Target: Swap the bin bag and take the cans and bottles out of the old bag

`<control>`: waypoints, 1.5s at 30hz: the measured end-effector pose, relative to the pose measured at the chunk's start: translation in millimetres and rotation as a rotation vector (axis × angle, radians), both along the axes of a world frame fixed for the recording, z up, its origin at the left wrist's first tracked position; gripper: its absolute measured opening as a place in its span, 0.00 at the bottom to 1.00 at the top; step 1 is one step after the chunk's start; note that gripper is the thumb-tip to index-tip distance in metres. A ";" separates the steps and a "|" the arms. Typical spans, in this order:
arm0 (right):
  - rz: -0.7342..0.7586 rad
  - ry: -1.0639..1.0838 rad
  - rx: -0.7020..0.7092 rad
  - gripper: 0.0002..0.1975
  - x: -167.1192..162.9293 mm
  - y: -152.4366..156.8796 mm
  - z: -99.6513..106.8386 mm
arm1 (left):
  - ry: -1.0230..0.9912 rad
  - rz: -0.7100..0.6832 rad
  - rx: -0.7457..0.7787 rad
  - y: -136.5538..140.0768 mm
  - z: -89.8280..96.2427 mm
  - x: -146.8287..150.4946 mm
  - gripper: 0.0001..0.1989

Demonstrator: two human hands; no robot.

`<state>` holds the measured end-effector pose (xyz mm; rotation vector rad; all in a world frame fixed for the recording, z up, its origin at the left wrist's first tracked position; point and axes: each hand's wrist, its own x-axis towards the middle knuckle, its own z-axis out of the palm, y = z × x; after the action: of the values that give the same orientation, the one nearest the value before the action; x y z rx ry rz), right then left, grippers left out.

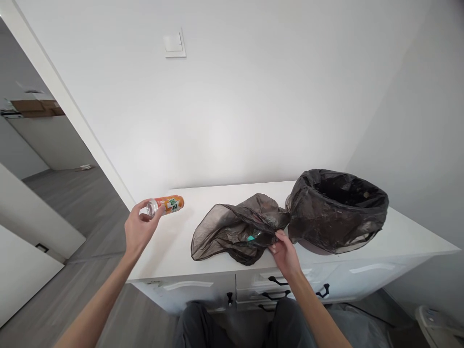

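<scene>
My left hand [139,227] is closed around one end of an orange drink can [170,204], held on its side above the left part of the white cabinet top [174,263]. My right hand [285,252] pinches the edge of a thin black garbage bag [221,234], which lies crumpled in the middle of the top. Through the film a small turquoise item [251,238] shows; the other contents cannot be made out. Right of that hand stands a trash can [335,212] lined with a black bag folded over its rim.
The white wall with a light switch [174,44] rises behind the cabinet. Drawers and doors with black handles [275,294] face my knees. A doorway opens at left, with cardboard boxes [34,107] beyond. A pale object [438,324] stands at lower right.
</scene>
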<state>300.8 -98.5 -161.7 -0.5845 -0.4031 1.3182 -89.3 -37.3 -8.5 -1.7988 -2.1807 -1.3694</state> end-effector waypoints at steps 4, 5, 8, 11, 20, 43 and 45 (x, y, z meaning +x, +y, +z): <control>-0.011 0.002 -0.020 0.15 1.0 -0.4 -6.8 | 0.110 -0.025 -0.131 23.1 11.0 -14.1 0.35; -0.010 0.002 -0.024 0.15 1.4 -0.4 -8.5 | 0.131 -0.031 -0.157 28.7 10.8 -15.7 0.36; -0.008 -0.013 -0.027 0.14 2.5 0.0 -12.6 | 0.182 -0.030 -0.234 45.0 6.9 -18.7 0.41; -0.003 -0.041 -0.024 0.15 3.5 1.4 -15.3 | 0.233 -0.032 -0.315 57.5 1.5 -19.7 0.43; 0.005 -0.046 0.006 0.15 4.0 3.0 -16.5 | 0.277 -0.056 -0.437 66.4 -11.1 -22.2 0.47; 0.012 -0.040 0.021 0.15 1.4 3.2 -6.7 | 0.531 -0.792 -0.260 -24.1 -104.7 212.8 0.18; 0.008 -0.037 0.021 0.15 0.1 1.7 -3.4 | 0.442 -0.763 -0.188 -34.0 -103.1 191.8 0.17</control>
<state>300.9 -96.8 -165.2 -0.5908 -0.4493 1.3114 102.5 -71.3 -111.7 -2.8337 -1.4857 -0.6788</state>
